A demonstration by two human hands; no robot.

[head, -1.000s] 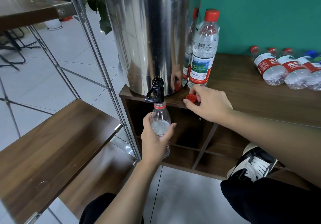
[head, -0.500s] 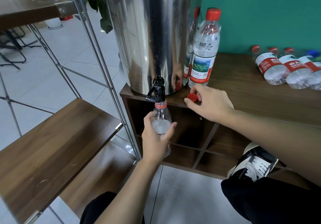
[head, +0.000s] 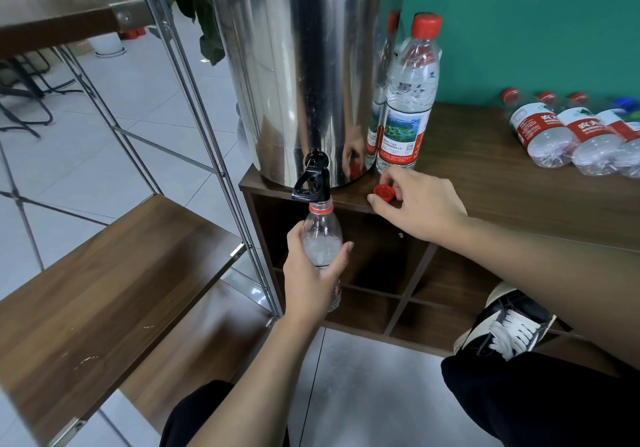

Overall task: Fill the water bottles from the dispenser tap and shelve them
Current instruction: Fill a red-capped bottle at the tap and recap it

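My left hand (head: 313,278) is wrapped around the bottle (head: 322,244), its mouth right under the tap (head: 313,183). My right hand (head: 420,205) pinches the cap (head: 384,193) on the counter (head: 502,183). The bottle looks thin and squishy, and it gets heavier as it fills, so I hold its middle.

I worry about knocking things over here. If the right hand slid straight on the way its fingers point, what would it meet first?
The right hand points left along the cabinet top; its fingertips already touch the red cap. Beyond that, probably the dispenser base, though depth is unclear.
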